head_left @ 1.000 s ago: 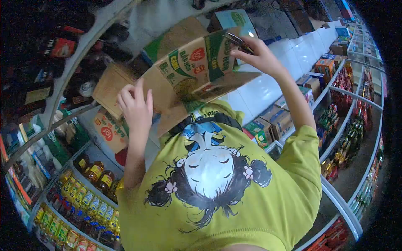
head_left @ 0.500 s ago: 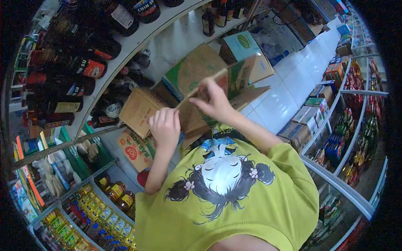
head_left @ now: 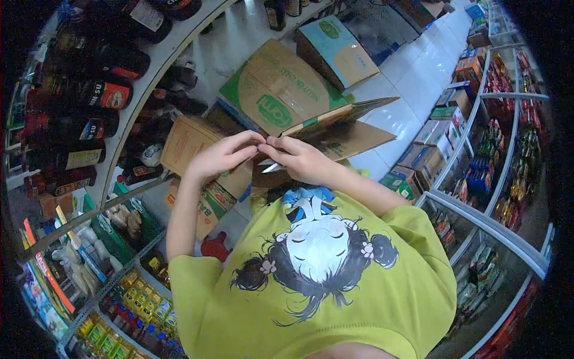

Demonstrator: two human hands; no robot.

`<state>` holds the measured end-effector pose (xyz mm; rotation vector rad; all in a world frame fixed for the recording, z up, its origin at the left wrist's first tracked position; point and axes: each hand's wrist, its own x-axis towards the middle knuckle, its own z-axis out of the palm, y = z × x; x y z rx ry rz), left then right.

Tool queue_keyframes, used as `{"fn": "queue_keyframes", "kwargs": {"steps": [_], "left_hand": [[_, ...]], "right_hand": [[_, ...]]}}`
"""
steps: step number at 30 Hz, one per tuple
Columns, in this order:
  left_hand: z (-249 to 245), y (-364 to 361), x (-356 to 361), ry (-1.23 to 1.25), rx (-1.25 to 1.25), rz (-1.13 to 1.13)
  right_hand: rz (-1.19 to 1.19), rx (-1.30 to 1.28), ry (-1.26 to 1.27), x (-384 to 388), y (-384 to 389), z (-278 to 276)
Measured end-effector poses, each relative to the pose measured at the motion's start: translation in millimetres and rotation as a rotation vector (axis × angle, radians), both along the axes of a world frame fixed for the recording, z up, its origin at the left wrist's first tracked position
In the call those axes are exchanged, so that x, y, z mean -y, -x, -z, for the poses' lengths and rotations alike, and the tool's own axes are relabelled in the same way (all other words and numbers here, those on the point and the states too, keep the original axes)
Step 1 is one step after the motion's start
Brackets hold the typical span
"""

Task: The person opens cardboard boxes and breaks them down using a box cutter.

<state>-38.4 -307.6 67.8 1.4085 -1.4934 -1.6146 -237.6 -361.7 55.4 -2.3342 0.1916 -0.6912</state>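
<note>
The fingertips of the left hand point(head_left: 224, 157) and the right hand point(head_left: 300, 160) are being pressed together at the lower corner of the cardboard box point(head_left: 281, 90). The left fingers are being stretched out and lightly bent, and whether they are gripping anything cannot be told. The right fingers are being curled shut over a thin pale sliver point(head_left: 271, 168), which cannot be identified. A green oval logo and a line of green print are being shown on the box's top panel, both too warped to be read. The box is being seen just above the hands, at centre frame, tilted, with its open flap point(head_left: 353, 140) being spread to the right. Both forearms are being raised from the yellow-green shirt point(head_left: 335, 287) toward the centre, wrists being bent inward. At upper left, dark bottles point(head_left: 89, 90) with red labels are being displayed along a white shelf point(head_left: 156, 63), and a blue-topped carton point(head_left: 335, 45) is being seen at the top centre of the frame
</note>
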Motion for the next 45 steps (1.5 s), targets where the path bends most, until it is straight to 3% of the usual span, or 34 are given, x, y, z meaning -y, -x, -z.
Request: {"fn": "queue_keyframes", "kwargs": {"steps": [3, 5, 7, 9, 14, 17, 19, 20, 22, 25, 27, 31, 34, 45], "left_hand": [[-13, 5, 1, 0.018, 0.116, 0.187], [-23, 9, 1, 0.304, 0.348, 0.298], [-39, 9, 11, 0.213, 0.414, 0.356], [-50, 14, 17, 0.135, 0.657, 0.480], [-30, 23, 20, 0.148, 0.627, 0.590], [-24, 34, 13, 0.204, 0.744, 0.489], [-17, 39, 5, 0.341, 0.743, 0.248], [-7, 43, -2, 0.605, 0.745, 0.135], [-1, 41, -3, 0.658, 0.807, 0.154], [-1, 36, 1, 0.834, 0.975, 0.196], [-4, 35, 4, 0.981, 1.072, 0.198], [4, 26, 8, 1.138, 1.214, 0.202], [5, 21, 12, 1.195, 1.205, 0.182], [12, 21, 32, 1.203, 1.232, 0.118]], "right_hand": [[-0.019, 0.042, 0.006, -5, 7, 6], [-0.025, 0.035, -0.004, -6, 9, 4], [-0.036, 0.024, -0.021, -6, 6, 4], [-0.062, -0.022, -0.019, -8, 7, 2], [-0.151, -0.014, -0.034, -11, 4, -1], [-0.083, -0.046, -0.046, -13, 9, -5], [-0.032, -0.056, -0.048, -14, 11, -5], [-0.026, -0.073, -0.058, -16, 14, -5], [-0.029, -0.102, -0.074, -17, 17, -6], [0.070, -0.152, 0.093, -19, 9, -16], [0.282, -0.435, 0.171, -26, 6, -23], [0.277, -0.449, 0.268, -27, 5, -24], [0.280, -0.435, 0.416, -28, 3, -27], [0.280, -0.414, 0.408, -13, -1, -26]]}}
